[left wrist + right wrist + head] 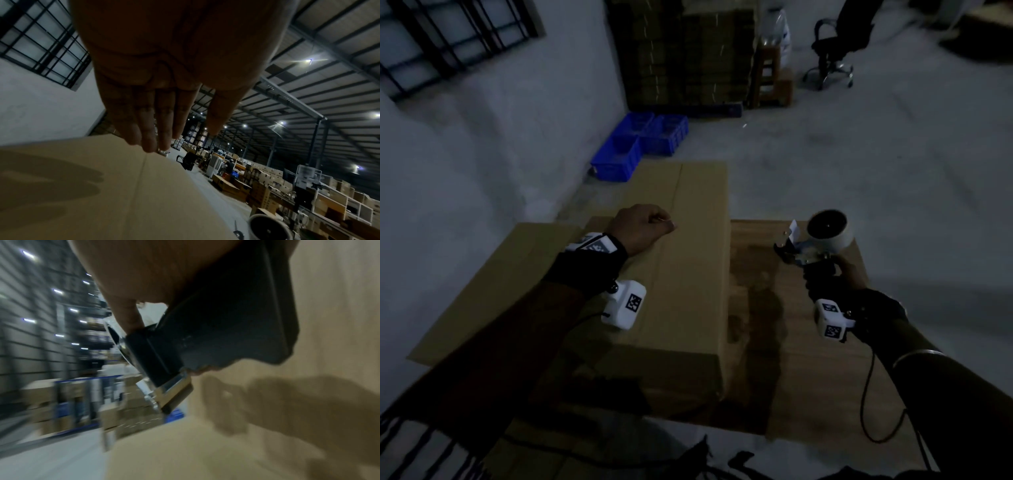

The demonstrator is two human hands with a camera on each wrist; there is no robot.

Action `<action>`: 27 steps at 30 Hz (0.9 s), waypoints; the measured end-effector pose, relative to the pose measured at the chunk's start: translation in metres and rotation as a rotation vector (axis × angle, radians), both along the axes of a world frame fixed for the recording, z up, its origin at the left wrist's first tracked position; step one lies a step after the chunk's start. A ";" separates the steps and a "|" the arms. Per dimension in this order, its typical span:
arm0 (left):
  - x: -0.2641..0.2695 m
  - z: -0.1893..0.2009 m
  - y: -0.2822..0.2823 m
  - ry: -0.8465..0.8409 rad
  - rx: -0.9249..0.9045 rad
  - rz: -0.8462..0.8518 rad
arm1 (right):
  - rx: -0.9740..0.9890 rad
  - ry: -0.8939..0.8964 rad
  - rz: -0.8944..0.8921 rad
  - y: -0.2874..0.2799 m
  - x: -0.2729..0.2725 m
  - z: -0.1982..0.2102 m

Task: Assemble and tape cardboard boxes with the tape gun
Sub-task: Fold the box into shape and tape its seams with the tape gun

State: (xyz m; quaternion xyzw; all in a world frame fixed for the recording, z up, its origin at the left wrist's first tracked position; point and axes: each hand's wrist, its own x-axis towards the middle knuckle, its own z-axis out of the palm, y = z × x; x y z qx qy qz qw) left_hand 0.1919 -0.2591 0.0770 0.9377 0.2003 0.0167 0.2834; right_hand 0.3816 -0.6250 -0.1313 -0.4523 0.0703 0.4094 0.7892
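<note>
A brown cardboard box (688, 274) stands upright in the middle, its top flaps closed along a centre seam. My left hand (643, 226) rests on the box top. In the left wrist view its fingers (148, 129) are straight, with the tips touching the box (92, 194) by the seam. My right hand (842, 274) grips the black handle of the tape gun (815, 240), held in the air to the right of the box. Its white tape roll faces me. In the right wrist view the tape gun (216, 337) fills the frame, its metal blade end pointing down over cardboard.
Flattened cardboard sheets (808, 359) lie on the floor under and around the box. Blue plastic crates (640, 144) sit by the wall behind it. A tall stack of cardboard (688, 51) and an office chair (832, 51) stand farther back. A white wall runs along the left.
</note>
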 end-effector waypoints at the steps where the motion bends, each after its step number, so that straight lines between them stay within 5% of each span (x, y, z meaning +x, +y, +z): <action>1: -0.003 0.004 0.017 -0.012 0.004 -0.001 | -0.040 -0.050 -0.028 0.005 -0.002 0.011; 7: -0.021 0.006 0.101 0.054 0.062 0.013 | -0.294 -0.245 -0.233 0.087 -0.079 0.140; 10: -0.030 0.000 0.132 0.120 0.097 0.000 | -0.257 -0.260 -0.340 0.118 -0.109 0.175; 15: -0.042 -0.015 0.157 0.222 0.077 -0.084 | -0.148 -0.169 -0.033 0.138 -0.130 0.194; 21: -0.051 -0.027 0.148 0.216 -0.116 -0.271 | -0.281 -0.249 -0.119 0.184 -0.143 0.208; 27: -0.051 -0.027 0.141 0.248 -0.053 -0.302 | -0.367 -0.271 -0.116 0.203 -0.133 0.211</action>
